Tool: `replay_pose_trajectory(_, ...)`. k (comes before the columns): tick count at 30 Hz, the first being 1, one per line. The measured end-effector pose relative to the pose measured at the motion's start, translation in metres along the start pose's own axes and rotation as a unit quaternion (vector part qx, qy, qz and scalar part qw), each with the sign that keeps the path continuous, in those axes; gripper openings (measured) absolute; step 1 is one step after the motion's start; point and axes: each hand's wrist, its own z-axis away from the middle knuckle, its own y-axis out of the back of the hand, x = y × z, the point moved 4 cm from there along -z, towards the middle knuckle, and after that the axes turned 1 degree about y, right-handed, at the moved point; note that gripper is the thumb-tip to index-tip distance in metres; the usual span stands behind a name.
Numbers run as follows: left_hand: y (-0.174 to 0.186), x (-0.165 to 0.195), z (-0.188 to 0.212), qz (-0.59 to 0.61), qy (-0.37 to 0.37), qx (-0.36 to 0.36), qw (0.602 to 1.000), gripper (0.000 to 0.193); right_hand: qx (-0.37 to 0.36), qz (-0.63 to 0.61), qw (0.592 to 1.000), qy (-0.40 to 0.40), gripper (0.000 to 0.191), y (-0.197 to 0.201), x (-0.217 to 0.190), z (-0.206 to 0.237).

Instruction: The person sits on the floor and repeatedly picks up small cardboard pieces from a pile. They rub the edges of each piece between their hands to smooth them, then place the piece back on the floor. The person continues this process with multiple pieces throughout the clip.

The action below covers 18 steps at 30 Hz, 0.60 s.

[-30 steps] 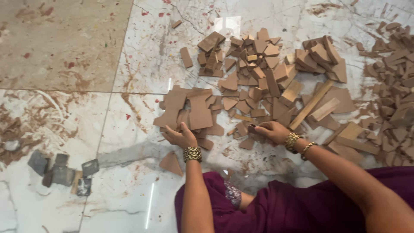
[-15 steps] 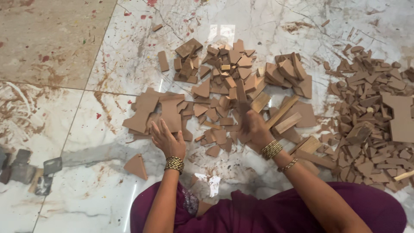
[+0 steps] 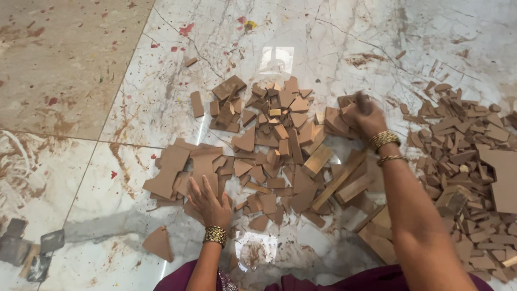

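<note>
Fingers of the left hand (image 3: 207, 203) are lying spread flat on board offcuts (image 3: 202, 167); right hand (image 3: 365, 116) is closing around stacked pieces (image 3: 335, 121), best lifted squarely.

Wood scraps (image 3: 280, 156) on floor (image 3: 334, 43), between hands.

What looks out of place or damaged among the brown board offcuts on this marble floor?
One triangular brown board piece lies apart from the main heap of brown board offcuts, left of the left hand. The white marble floor carries red and brown paint spatters and smears. The right hand rests on the heap's far side.
</note>
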Motion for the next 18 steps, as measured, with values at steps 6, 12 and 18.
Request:
replay_pose_trajectory(6, -0.007, 0.006, 0.001, -0.001, -0.006, -0.008, 1.0, 0.092, -0.097, 0.099, 0.989, 0.058, 0.075, -0.018, 0.001, 0.056)
replay_pose_trajectory(12, -0.012, 0.056, 0.022, 0.052, -0.06, -0.025, 0.997, 0.092, -0.275, -0.015, 0.961, 0.031, 0.067, -0.009, 0.0, 0.135)
replay_pose_trajectory(18, -0.016, 0.156, 0.029, 0.092, -0.173, -0.065, 0.978, 0.086, -0.212, 0.204, 0.953, 0.072, 0.064, 0.081, -0.032, 0.188)
